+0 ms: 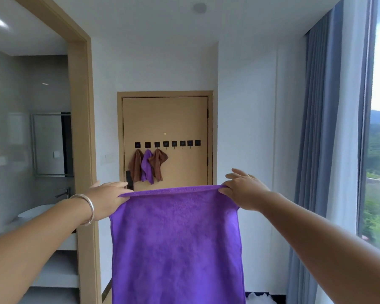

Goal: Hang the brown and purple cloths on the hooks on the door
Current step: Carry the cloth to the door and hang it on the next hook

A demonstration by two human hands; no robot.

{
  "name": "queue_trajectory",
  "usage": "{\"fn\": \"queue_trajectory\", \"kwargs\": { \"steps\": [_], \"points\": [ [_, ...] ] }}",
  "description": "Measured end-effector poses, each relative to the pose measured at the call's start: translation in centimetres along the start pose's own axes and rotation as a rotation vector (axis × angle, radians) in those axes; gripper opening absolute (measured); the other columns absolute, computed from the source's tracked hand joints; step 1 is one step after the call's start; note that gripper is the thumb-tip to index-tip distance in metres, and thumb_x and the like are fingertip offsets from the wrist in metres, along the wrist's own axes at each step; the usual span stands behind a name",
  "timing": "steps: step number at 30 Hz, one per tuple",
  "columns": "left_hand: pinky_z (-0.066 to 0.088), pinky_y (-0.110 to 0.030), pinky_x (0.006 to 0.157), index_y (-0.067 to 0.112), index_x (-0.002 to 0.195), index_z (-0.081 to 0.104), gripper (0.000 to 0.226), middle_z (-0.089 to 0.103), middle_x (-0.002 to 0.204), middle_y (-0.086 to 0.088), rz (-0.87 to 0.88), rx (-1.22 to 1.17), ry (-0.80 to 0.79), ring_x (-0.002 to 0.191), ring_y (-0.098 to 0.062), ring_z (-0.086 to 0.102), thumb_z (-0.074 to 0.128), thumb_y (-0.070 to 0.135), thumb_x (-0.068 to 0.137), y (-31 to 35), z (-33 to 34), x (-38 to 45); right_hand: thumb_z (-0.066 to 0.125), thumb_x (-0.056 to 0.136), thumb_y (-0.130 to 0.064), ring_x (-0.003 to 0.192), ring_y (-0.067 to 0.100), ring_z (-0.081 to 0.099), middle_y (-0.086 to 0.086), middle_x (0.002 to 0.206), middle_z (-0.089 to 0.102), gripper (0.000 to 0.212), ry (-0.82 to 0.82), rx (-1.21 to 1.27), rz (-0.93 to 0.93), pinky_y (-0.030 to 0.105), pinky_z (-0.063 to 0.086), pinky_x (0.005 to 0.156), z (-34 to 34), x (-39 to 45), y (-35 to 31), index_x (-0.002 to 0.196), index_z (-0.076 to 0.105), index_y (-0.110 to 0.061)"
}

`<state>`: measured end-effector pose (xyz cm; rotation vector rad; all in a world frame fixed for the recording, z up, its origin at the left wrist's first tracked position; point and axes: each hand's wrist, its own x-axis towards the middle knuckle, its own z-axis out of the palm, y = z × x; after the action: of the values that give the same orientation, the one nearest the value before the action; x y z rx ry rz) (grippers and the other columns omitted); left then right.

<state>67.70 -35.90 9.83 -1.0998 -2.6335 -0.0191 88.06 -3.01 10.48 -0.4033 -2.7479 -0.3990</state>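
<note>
Facing the door (165, 119), a purple cloth (176, 238) was held spread, pinched by left hand (109, 198) and, apparently, right hand (244, 189).

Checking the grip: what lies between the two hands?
In the head view, the purple cloth's top edge spans from left hand to right hand, each pinching a corner.

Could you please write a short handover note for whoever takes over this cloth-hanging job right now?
Left hand and right hand each pinch a top corner of the purple cloth, held spread, away from the door.
Done: brown cloth, small purple cloth and second brown cloth hang on the three leftmost hooks.
Left: hang the held cloth; five hooks are free.
</note>
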Motion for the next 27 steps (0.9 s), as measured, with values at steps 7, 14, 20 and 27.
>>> {"fn": "queue_trajectory", "kwargs": {
  "steps": [7,14,20,27],
  "points": [
    [0.002,-0.046,0.116,0.046,0.140,0.038,0.043,0.022,0.157,0.011,-0.026,0.032,-0.018,0.144,-0.013,0.020,0.018,0.042,0.102,0.8,2.7,8.7,0.010,0.098,-0.052,0.143,0.023,0.019,-0.001,0.140,0.047,0.061,-0.011,0.047,-0.016,0.042,0.025,0.115,4.7,7.3,4.6,0.132,0.056,-0.030],
    [0.007,-0.041,0.114,0.045,0.140,0.039,0.043,0.023,0.157,0.012,-0.025,0.044,-0.043,0.143,-0.011,0.021,0.019,0.043,0.102,-0.3,6.6,17.2,0.022,0.101,-0.054,0.140,0.018,0.022,-0.002,0.139,0.048,0.052,0.000,0.061,-0.013,0.038,0.027,0.111,10.5,14.3,7.3,0.129,0.059,-0.030],
    [0.006,-0.042,0.114,0.045,0.137,0.042,0.041,0.029,0.153,0.013,0.004,0.027,-0.025,0.140,-0.011,0.026,0.021,0.042,0.102,-2.2,9.3,26.3,0.022,0.100,-0.053,0.139,0.017,0.023,-0.002,0.136,0.049,0.051,-0.013,0.059,0.004,0.036,0.027,0.111,14.3,22.6,9.5,0.124,0.061,-0.029],
    [0.005,-0.045,0.115,0.042,0.142,0.038,0.042,0.024,0.156,0.012,0.002,0.015,0.010,0.143,-0.012,0.021,0.021,0.040,0.103,-5.8,11.4,37.5,0.022,0.102,-0.048,0.139,0.020,0.024,-0.001,0.135,0.049,0.048,-0.023,-0.007,-0.002,0.039,0.030,0.111,16.8,33.2,11.0,0.125,0.059,-0.030]
  ]
}}
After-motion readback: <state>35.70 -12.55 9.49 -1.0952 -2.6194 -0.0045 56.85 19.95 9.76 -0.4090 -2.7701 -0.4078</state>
